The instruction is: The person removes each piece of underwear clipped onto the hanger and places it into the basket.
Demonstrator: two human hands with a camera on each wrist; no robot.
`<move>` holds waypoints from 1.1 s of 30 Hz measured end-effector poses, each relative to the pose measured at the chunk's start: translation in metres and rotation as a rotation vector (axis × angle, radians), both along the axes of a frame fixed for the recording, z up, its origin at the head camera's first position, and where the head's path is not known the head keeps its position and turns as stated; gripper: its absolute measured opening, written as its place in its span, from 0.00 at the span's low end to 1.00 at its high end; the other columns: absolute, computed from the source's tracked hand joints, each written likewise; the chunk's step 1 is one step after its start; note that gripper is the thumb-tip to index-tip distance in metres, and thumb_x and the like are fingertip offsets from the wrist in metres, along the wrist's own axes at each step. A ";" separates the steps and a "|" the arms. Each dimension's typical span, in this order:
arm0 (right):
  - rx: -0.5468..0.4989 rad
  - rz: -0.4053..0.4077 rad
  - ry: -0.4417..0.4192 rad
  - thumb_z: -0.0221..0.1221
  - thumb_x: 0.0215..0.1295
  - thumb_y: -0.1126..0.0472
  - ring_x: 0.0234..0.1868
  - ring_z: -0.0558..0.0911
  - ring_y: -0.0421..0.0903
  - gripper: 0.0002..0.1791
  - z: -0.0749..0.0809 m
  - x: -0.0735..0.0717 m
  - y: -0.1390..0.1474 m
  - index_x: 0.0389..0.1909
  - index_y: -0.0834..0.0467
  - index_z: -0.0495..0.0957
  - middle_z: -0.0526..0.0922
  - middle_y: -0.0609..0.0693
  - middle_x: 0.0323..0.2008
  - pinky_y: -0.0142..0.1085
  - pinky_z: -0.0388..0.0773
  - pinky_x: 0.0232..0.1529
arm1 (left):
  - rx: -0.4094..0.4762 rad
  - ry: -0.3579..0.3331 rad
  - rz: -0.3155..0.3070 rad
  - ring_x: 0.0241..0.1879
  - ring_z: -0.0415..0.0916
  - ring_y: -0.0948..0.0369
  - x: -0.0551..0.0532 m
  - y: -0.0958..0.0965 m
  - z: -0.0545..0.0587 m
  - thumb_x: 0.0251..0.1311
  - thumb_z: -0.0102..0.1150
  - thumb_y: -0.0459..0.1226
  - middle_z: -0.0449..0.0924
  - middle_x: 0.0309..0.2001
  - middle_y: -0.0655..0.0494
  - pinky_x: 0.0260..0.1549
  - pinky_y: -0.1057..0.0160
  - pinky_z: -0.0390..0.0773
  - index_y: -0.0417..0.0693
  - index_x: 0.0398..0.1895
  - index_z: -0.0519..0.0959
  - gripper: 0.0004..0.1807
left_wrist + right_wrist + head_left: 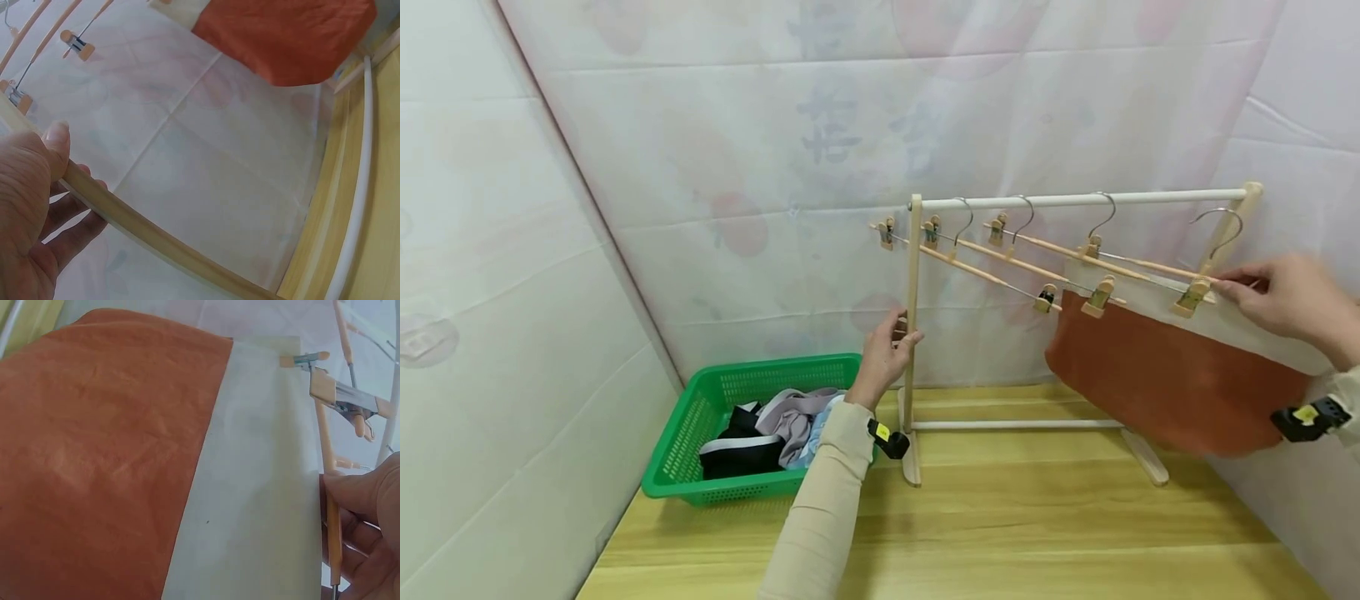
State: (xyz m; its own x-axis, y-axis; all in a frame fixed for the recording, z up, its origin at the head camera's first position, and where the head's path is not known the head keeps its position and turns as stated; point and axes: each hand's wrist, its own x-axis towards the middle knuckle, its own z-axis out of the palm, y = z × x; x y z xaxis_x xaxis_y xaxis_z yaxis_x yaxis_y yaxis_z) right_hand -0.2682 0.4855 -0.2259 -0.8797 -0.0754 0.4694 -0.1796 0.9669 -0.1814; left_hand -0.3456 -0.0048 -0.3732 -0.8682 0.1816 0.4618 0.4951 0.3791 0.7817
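My left hand (880, 358) holds the left upright post (913, 283) of a small wooden clothes rack, thumb on one side and fingers on the other. On the right, my right hand (1292, 300) pinches the wooden bar (334, 534) of a clip hanger. From that hanger hangs a rust-orange garment (1157, 367) with a wide cream band (256, 456) along its top. One clip (306, 360) bites the band's far corner; the clip nearer my hand is hidden. The hanger's metal hook (1228, 229) sits below the rail, overlapping the right upright in the head view.
Three bare clip hangers (1022, 262) hang by their hooks from the white top rail (1067, 200). To the left, a green basket (662, 450) holds folded black, mauve and light blue clothes (793, 417). The rack stands on a wooden table (1037, 533) against curtained walls.
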 end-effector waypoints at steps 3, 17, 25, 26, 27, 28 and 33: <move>-0.026 -0.013 -0.002 0.59 0.72 0.61 0.18 0.68 0.27 0.17 -0.011 0.009 0.001 0.44 0.73 0.85 0.87 0.67 0.27 0.31 0.65 0.19 | -0.008 -0.004 0.001 0.53 0.82 0.51 -0.001 0.000 0.001 0.74 0.57 0.43 0.82 0.52 0.43 0.50 0.52 0.85 0.50 0.69 0.70 0.24; -0.067 -0.083 0.037 0.58 0.70 0.69 0.16 0.64 0.27 0.12 -0.074 0.056 0.004 0.41 0.76 0.83 0.84 0.63 0.21 0.30 0.65 0.15 | -0.009 -0.011 -0.004 0.54 0.81 0.51 -0.004 0.002 0.002 0.74 0.57 0.43 0.83 0.52 0.45 0.49 0.54 0.85 0.50 0.69 0.70 0.24; -0.249 -0.007 0.243 0.58 0.68 0.75 0.16 0.64 0.19 0.07 -0.092 0.079 0.004 0.36 0.74 0.84 0.65 0.09 0.22 0.22 0.63 0.15 | -0.010 -0.002 0.005 0.54 0.81 0.52 -0.002 0.000 0.003 0.74 0.57 0.42 0.82 0.54 0.46 0.49 0.53 0.85 0.50 0.69 0.70 0.24; -0.274 -0.014 0.249 0.57 0.68 0.74 0.16 0.65 0.18 0.07 -0.094 0.082 0.002 0.35 0.73 0.83 0.62 0.05 0.25 0.21 0.64 0.15 | -0.012 -0.002 0.005 0.54 0.81 0.52 -0.002 0.000 0.003 0.73 0.57 0.42 0.82 0.53 0.46 0.49 0.53 0.85 0.49 0.69 0.70 0.24; -0.300 -0.011 0.255 0.56 0.69 0.74 0.16 0.66 0.18 0.09 -0.095 0.084 -0.001 0.33 0.66 0.85 0.62 0.05 0.26 0.21 0.64 0.14 | -0.011 -0.002 0.003 0.53 0.81 0.52 -0.002 0.000 0.003 0.73 0.57 0.41 0.82 0.53 0.46 0.49 0.53 0.85 0.49 0.69 0.70 0.24; -0.314 -0.017 0.257 0.56 0.70 0.73 0.17 0.66 0.18 0.12 -0.095 0.087 -0.004 0.32 0.58 0.85 0.63 0.05 0.26 0.21 0.64 0.14 | -0.014 -0.002 0.004 0.53 0.81 0.53 -0.001 0.000 0.002 0.73 0.57 0.41 0.82 0.53 0.46 0.49 0.53 0.85 0.49 0.69 0.70 0.24; -0.352 0.026 0.273 0.56 0.71 0.73 0.17 0.69 0.16 0.29 -0.094 0.100 -0.019 0.35 0.28 0.74 0.65 0.04 0.29 0.21 0.66 0.14 | -0.011 -0.003 0.002 0.52 0.81 0.52 -0.001 -0.001 0.001 0.74 0.57 0.42 0.82 0.53 0.46 0.48 0.54 0.85 0.50 0.70 0.70 0.24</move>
State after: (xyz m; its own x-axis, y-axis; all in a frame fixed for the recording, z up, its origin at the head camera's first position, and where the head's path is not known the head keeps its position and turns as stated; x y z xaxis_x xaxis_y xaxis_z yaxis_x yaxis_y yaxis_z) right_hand -0.1681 0.4664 -0.3204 -0.7199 0.1103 0.6852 -0.2900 0.8492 -0.4414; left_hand -0.3466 -0.0056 -0.3726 -0.8698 0.1850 0.4575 0.4923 0.3882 0.7791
